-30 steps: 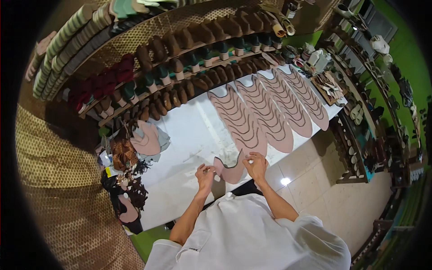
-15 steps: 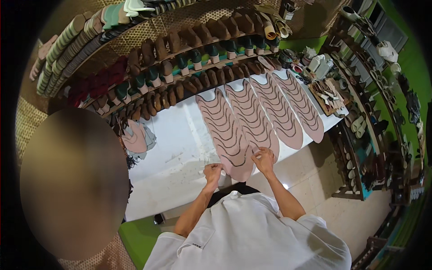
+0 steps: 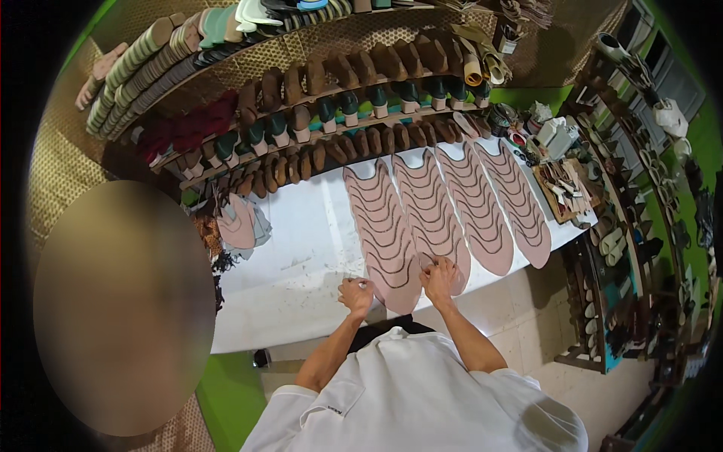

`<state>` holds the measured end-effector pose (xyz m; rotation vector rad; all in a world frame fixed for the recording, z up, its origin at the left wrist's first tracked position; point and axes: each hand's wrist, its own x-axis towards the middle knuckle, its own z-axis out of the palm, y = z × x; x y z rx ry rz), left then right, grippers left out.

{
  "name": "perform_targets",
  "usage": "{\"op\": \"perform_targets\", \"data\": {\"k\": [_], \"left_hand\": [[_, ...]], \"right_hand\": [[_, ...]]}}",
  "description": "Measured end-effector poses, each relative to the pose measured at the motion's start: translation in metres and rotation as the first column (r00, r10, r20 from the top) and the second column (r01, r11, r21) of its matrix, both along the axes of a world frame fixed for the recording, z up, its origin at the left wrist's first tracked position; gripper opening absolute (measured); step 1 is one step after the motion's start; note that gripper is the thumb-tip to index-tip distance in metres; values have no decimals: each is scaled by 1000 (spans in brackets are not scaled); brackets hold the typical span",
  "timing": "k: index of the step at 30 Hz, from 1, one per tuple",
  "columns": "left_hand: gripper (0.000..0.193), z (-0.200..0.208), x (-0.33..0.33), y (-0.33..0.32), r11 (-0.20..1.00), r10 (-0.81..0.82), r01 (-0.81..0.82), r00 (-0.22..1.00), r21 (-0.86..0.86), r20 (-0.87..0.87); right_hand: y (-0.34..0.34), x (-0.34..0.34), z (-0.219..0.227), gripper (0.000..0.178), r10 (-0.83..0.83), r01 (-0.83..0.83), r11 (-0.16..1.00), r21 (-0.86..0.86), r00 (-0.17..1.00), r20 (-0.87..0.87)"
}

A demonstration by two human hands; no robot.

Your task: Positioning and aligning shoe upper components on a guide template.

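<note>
Rows of overlapping pink U-shaped pieces with dark edges lie on a white-covered table; they look like shoe-upper cuts. At the near left corner of the leftmost row (image 3: 393,290), the fingertips of my left hand (image 3: 355,296) are pinched together beside its edge. Anything in that pinch is too small to make out. My right hand (image 3: 441,280) rests over the near part of the second row (image 3: 440,242), its fingers curled down toward the gap beside the leftmost row. What its fingertips hold, if anything, is hidden. Two further rows (image 3: 486,226) lie to the right.
The white table (image 3: 301,248) carries a pile of pink and grey cut pieces (image 3: 239,222) at left. A tool tray (image 3: 561,188) stands at the right end. Shelves of brown shoe forms (image 3: 316,77) line the back; a shoe rack (image 3: 595,316) stands right. A blurred patch covers the left.
The whole view has shifted slightly, so the table sits lower and farther right. My left hand has drawn a little outward from the leftmost row's edge. My right hand stays close by.
</note>
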<state>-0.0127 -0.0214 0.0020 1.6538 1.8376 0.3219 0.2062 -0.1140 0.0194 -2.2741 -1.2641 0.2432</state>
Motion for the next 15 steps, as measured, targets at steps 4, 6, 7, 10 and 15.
{"op": "perform_targets", "data": {"k": [4,6,7,10,15], "left_hand": [[25,-4,-6,-5,994,-14,14,1000,106,3],[29,-6,-8,-6,992,-18,16,1000,127,15],[34,-6,-11,-8,988,-20,16,999,154,28],[44,-9,-22,-13,972,-29,16,998,236,52],[52,-7,-58,-28,958,12,-31,998,285,68]], "right_hand": [[-3,-10,9,29,54,-56,998,19,994,95],[-2,-17,13,40,251,-259,966,8,945,210],[-2,-25,14,40,257,-264,965,3,944,206],[-6,-39,5,54,439,-449,893,-24,857,269],[10,-44,-4,69,517,-493,856,-157,832,202]]}}
